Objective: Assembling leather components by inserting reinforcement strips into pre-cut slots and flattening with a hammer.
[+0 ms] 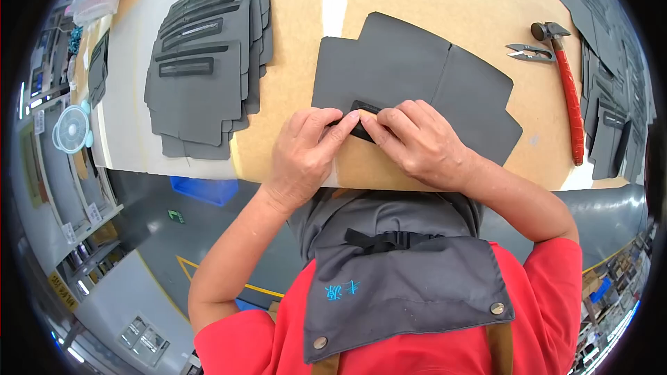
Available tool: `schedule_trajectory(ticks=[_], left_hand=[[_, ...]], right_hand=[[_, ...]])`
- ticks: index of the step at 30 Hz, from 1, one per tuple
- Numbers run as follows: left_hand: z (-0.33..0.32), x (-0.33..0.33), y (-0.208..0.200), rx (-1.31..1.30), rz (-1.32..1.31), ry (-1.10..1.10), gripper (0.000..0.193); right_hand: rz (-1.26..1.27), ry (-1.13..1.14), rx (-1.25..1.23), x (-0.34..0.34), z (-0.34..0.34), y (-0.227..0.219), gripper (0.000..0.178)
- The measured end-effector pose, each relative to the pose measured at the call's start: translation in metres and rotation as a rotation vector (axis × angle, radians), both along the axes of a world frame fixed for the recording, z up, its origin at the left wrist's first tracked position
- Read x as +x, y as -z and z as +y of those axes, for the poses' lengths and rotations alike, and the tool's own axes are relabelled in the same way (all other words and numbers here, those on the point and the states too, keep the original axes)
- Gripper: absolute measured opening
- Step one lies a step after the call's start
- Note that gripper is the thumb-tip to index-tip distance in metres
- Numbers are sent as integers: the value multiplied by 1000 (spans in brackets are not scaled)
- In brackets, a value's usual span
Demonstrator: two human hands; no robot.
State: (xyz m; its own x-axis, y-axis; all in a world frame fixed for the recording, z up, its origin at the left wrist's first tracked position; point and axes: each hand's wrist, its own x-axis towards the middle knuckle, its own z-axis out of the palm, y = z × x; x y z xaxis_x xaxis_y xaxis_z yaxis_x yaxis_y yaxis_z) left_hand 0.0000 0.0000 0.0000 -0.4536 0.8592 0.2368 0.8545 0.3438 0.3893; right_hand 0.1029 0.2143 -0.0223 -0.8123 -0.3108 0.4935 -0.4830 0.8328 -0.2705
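A dark grey flat panel (410,62) with stepped edges lies on the table in front of me, a seam line running across its right half. At its near edge is a narrow black strip (365,106), partly covered by my fingers. My left hand (306,149) pinches the strip between thumb and fingers. From the other side, my right hand (420,142) is closed with thumb and fingertips on the same strip. The fingertips of both hands almost meet there, and they hide what exactly lies between them.
Overlapping grey panels with black-edged slots (198,97) are stacked on the left. To the right lie a red-handled hammer (568,97) and thread snips (531,53), with more panels (604,35) beyond. A plastic bag (101,0) and a small light-blue fan (72,129) are far left.
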Motion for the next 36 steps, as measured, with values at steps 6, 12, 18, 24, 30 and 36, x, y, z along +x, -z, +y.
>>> schedule_trajectory(ticks=[6, 12, 18, 24, 30, 36], left_hand=[[-2, -5, 7, 47, 94, 71, 48], [-6, 2, 10, 25, 134, 43, 50], [-10, -1, 7, 10, 172, 55, 51], [-7, -1, 4, -58, 181, 41, 45], [-10, -1, 6, -50, 206, 53, 42], [-3, 4, 2, -73, 172, 20, 42]], right_hand=[[-46, 6, 27, -6, -2, -1, 34], [-140, 20, -177, 2, 3, -1, 34], [-71, -14, -37, -6, 1, -8, 30], [-215, 48, -202, -8, 5, -8, 30], [-169, 21, -89, -2, 9, -4, 35], [-163, -9, -50, -5, 13, -4, 39]])
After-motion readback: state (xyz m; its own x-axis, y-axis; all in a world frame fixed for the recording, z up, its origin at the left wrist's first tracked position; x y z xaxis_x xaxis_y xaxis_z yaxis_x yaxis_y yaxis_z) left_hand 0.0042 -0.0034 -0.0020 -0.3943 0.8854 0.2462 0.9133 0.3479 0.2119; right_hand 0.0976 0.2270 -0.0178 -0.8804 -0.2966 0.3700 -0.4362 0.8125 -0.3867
